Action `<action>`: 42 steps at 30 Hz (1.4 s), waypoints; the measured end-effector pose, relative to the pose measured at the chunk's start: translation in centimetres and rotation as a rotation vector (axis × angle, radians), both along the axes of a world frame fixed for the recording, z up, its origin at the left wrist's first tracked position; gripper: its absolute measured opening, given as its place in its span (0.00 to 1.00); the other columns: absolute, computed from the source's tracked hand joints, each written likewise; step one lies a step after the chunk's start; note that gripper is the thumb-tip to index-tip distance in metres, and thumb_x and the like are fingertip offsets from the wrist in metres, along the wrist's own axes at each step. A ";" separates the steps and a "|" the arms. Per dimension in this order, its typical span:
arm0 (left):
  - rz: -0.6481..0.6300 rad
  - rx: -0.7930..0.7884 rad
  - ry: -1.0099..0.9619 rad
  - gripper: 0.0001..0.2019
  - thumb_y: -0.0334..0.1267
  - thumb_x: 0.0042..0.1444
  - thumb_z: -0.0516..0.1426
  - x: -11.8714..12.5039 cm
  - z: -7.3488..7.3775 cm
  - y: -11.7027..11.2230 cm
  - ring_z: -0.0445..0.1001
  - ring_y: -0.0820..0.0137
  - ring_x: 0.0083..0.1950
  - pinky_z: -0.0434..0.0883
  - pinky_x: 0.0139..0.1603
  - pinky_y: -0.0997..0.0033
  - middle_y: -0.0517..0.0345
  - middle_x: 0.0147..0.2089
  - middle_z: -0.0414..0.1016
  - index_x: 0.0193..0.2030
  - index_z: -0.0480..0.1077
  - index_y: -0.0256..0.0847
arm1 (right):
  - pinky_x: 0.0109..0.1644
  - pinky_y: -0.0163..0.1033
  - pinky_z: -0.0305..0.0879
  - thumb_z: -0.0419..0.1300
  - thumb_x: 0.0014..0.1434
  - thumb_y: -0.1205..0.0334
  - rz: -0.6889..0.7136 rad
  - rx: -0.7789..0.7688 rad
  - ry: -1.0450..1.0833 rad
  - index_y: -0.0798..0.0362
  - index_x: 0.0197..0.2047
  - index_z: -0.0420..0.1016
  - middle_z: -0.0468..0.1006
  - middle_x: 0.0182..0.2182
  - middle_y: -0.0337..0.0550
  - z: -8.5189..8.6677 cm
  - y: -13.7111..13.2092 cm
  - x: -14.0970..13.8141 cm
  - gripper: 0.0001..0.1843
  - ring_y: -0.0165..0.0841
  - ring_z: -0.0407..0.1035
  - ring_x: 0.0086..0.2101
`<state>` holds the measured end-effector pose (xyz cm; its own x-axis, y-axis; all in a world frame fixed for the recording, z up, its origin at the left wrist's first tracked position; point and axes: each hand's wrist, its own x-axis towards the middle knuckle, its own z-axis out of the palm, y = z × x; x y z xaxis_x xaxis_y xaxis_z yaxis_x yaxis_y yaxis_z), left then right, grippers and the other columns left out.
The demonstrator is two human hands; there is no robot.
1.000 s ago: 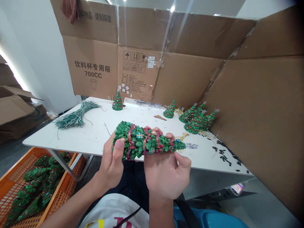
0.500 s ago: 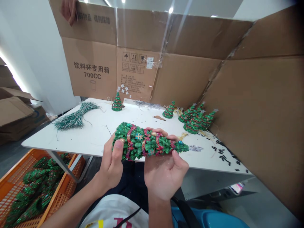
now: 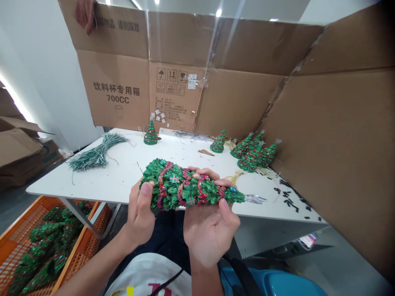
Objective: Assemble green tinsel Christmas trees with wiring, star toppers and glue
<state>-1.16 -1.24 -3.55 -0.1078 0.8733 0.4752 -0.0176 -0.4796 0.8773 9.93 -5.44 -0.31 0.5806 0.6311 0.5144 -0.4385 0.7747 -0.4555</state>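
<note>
1. Above the white table's near edge, one glittery green Christmas tree ornament lies sideways, held narrowly by both hands, left hand and right hand.
2. Tabletop: two standing trees, one clump of trees, one wire bundle, open white between.
3. Below left: one orange crate.

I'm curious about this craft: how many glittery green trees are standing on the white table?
6: a glittery tree at the back left, a second tree further right, and a cluster of four trees by the right-hand cardboard, overlapping, so more may hide there.
</note>
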 end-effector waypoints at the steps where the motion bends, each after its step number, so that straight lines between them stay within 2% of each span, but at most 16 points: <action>1: 0.004 0.013 -0.003 0.27 0.63 0.73 0.51 0.0 0.0 0.0 0.61 0.66 0.31 0.76 0.44 0.65 0.60 0.29 0.62 0.30 0.68 0.45 | 0.65 0.62 0.67 0.53 0.68 0.58 -0.003 0.003 0.002 0.43 0.48 0.76 0.79 0.50 0.41 0.1 0.0 0.0 0.11 0.44 0.75 0.54; 5: -0.012 0.050 0.004 0.27 0.61 0.74 0.51 0.0 0.1 -0.1 0.63 0.66 0.31 0.77 0.45 0.65 0.60 0.27 0.60 0.29 0.69 0.44 | 0.65 0.62 0.67 0.53 0.67 0.59 -0.002 0.008 0.004 0.43 0.48 0.76 0.79 0.49 0.40 0.3 -0.1 -0.1 0.11 0.43 0.75 0.54; 11: -0.008 0.026 -0.013 0.27 0.59 0.75 0.50 -0.1 -0.3 0.2 0.65 0.66 0.32 0.77 0.46 0.66 0.60 0.28 0.64 0.29 0.68 0.44 | 0.68 0.66 0.64 0.53 0.65 0.55 0.067 -0.014 0.027 0.43 0.48 0.77 0.79 0.50 0.42 0.4 -0.7 0.0 0.14 0.45 0.74 0.55; 16: -0.020 -0.009 -0.019 0.24 0.57 0.76 0.51 -0.3 -1.1 0.2 0.69 0.64 0.35 0.77 0.47 0.65 0.58 0.31 0.70 0.33 0.72 0.44 | 0.69 0.63 0.65 0.53 0.65 0.55 0.125 -0.042 0.080 0.43 0.47 0.77 0.80 0.51 0.41 0.4 -0.8 0.3 0.13 0.44 0.75 0.56; 22: 0.024 0.013 0.001 0.22 0.56 0.73 0.55 -0.1 -1.4 0.0 0.72 0.63 0.38 0.78 0.52 0.64 0.58 0.31 0.69 0.33 0.70 0.44 | 0.68 0.61 0.66 0.54 0.66 0.55 0.135 -0.055 0.105 0.43 0.47 0.78 0.81 0.50 0.40 0.6 -1.0 0.3 0.13 0.43 0.76 0.54; 25: 0.022 0.059 0.021 0.23 0.57 0.74 0.53 0.0 -1.1 0.0 0.70 0.64 0.35 0.78 0.49 0.64 0.58 0.30 0.68 0.32 0.70 0.44 | 0.69 0.62 0.66 0.53 0.67 0.55 0.151 -0.071 0.116 0.43 0.47 0.78 0.81 0.50 0.40 0.7 -1.3 0.3 0.13 0.44 0.77 0.54; 29: -0.062 0.143 0.066 0.24 0.54 0.76 0.50 -0.1 -0.4 0.2 0.63 0.66 0.30 0.76 0.44 0.65 0.59 0.29 0.67 0.31 0.69 0.44 | 0.70 0.67 0.64 0.52 0.68 0.56 0.178 -0.087 0.135 0.43 0.47 0.78 0.82 0.50 0.41 1.0 -1.7 0.3 0.13 0.46 0.77 0.55; 32: -0.059 0.167 0.074 0.24 0.53 0.76 0.50 -0.1 -0.1 0.2 0.59 0.67 0.29 0.73 0.41 0.65 0.60 0.27 0.63 0.29 0.68 0.44 | 0.71 0.68 0.64 0.52 0.68 0.57 0.186 -0.090 0.136 0.44 0.47 0.78 0.82 0.49 0.42 1.2 -2.0 0.4 0.13 0.46 0.78 0.55; 35: -0.064 0.177 0.086 0.25 0.54 0.76 0.50 -0.2 -0.2 0.1 0.59 0.66 0.29 0.73 0.42 0.65 0.60 0.25 0.61 0.29 0.70 0.43 | 0.70 0.67 0.65 0.51 0.68 0.56 0.200 -0.104 0.140 0.44 0.47 0.77 0.83 0.49 0.42 1.2 -2.1 0.6 0.14 0.47 0.78 0.55; 38: -0.086 0.210 0.098 0.25 0.54 0.76 0.49 -0.2 -0.3 0.0 0.66 0.64 0.32 0.75 0.45 0.63 0.57 0.28 0.67 0.35 0.77 0.42 | 0.69 0.67 0.65 0.52 0.68 0.55 0.218 -0.123 0.149 0.44 0.47 0.77 0.83 0.50 0.42 1.1 -2.1 0.8 0.13 0.47 0.79 0.55; 42: -0.129 0.257 0.107 0.25 0.54 0.77 0.47 0.0 -0.2 -0.2 0.75 0.59 0.43 0.76 0.53 0.59 0.49 0.42 0.79 0.49 0.80 0.40 | 0.70 0.69 0.64 0.52 0.66 0.55 0.234 -0.162 0.185 0.44 0.45 0.77 0.83 0.48 0.42 1.2 -2.1 0.9 0.13 0.47 0.79 0.55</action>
